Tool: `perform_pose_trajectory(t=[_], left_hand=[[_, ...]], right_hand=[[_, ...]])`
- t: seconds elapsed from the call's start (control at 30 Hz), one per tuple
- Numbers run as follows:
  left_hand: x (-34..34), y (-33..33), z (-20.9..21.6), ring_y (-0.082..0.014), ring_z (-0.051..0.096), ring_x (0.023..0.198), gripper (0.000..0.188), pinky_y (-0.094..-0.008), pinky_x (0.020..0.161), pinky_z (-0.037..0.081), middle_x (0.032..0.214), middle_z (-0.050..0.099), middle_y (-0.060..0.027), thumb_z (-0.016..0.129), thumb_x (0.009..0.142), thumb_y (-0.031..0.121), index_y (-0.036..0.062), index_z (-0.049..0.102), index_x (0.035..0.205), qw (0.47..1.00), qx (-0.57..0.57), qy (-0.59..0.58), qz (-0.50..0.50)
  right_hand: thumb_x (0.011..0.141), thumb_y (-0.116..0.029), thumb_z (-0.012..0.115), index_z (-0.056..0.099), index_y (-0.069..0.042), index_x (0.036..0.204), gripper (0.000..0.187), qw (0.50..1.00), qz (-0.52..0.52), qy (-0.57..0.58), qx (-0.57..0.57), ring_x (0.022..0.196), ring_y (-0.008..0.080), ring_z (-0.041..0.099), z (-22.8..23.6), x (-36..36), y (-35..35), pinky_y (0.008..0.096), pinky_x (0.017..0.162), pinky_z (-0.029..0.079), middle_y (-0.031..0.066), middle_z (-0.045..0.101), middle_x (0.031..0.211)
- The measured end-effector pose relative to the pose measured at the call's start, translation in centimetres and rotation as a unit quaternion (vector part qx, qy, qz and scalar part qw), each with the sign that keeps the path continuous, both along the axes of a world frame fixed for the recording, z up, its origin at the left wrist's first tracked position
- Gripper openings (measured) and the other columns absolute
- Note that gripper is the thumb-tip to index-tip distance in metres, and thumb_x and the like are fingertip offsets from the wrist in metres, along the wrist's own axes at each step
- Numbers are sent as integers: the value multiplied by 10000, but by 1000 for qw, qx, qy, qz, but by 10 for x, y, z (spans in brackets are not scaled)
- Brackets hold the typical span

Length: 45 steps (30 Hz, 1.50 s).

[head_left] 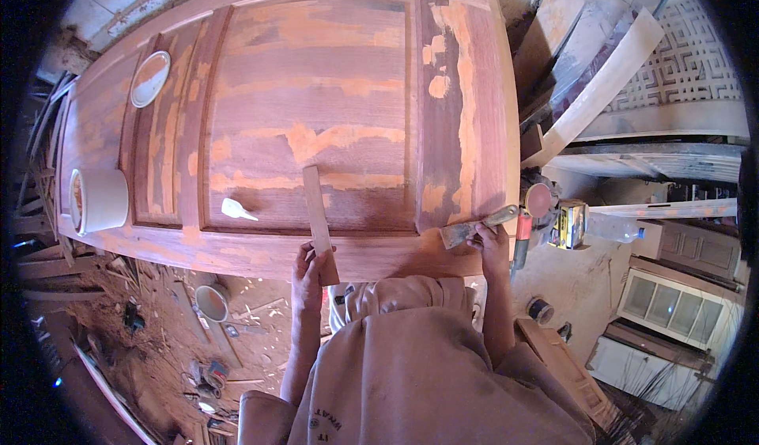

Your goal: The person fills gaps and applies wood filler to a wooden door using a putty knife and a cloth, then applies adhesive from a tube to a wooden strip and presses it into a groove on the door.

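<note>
White tub (103, 200) sits at the left of the panelled wooden door (316, 101), lid (150, 79) and small white tube (237, 209) lying right of it. Left hand (310, 268) grips the wood strip (317, 215) near its lower end, strip over the door. Right hand (492, 246) grasps the putty knife (460, 234) above the door's near right edge.

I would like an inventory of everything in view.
Panelled wooden door: 1, brown with orange, centre
Round tub: 1, white, door's left end
Round lid: 1, white, beyond tub
Small tapered piece: 1, white, on door
Flat wooden strip: 1, brown, near edge
Metal scraper: 1, grey, right of strip
Rectangular box: 1, partly yellow, right
Scrap wood and clutter: uncountable, mixed, surroundings
Garment: 1, brown, foreground
Left hand grip: 1, bare, holding strip
Right hand grip: 1, bare, holding scraper
</note>
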<state>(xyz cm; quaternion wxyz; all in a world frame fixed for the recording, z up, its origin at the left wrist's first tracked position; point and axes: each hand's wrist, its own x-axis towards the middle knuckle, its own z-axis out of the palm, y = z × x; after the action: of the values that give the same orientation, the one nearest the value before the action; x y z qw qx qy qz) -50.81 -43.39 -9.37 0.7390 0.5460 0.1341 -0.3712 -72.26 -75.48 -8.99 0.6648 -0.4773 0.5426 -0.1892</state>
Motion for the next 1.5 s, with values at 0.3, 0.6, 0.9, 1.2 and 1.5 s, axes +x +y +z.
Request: perform_pose_trajectory(t=[0.3, 0.6, 0.9, 1.2, 1.5], left_hand=[[-4, -33, 12, -121, 549, 910, 264, -287, 768, 483, 1038, 582, -68, 536, 938, 72, 14, 498, 1193, 963, 66, -242, -100], [-18, -156, -4, -529, 589, 793, 444, -600, 630, 516, 1095, 485, -304, 578, 829, 32, -7, 397, 1233, 852, 222, -421, -217], [-28, -181, -26, -548, 567, 779, 423, -614, 633, 520, 1124, 432, -334, 556, 840, 22, -34, 349, 1205, 820, 231, -453, -261], [-32, -191, -36, -528, 601, 820, 478, -578, 647, 548, 1178, 435, -350, 576, 851, 54, -44, 352, 1262, 792, 241, -472, -303], [-36, -194, -35, -507, 630, 916, 539, -578, 745, 551, 1278, 482, -325, 612, 877, 139, 4, 379, 1344, 784, 260, -475, -304]], right_hand=[[946, -74, 595, 531, -52, 1072, 144, 990, -6, -98, -97, 748, 187, 680, 15, 33, -10, 307, 653, 607, 85, 651, 903], [951, -71, 639, 544, -21, 1144, 221, 980, 54, -93, -169, 765, 190, 690, 38, 73, -10, 325, 682, 622, 103, 655, 910], [960, -95, 633, 541, -10, 1125, 207, 982, 13, -96, -161, 779, 200, 695, 27, 52, -5, 341, 681, 629, 120, 659, 953], [960, -102, 637, 543, -5, 1110, 202, 981, -14, -84, -172, 780, 186, 693, 23, 35, -11, 326, 674, 625, 110, 659, 945], [959, -99, 638, 563, -31, 1078, 156, 985, -19, -72, -158, 765, 190, 694, 25, 31, -19, 322, 667, 614, 95, 661, 922]])
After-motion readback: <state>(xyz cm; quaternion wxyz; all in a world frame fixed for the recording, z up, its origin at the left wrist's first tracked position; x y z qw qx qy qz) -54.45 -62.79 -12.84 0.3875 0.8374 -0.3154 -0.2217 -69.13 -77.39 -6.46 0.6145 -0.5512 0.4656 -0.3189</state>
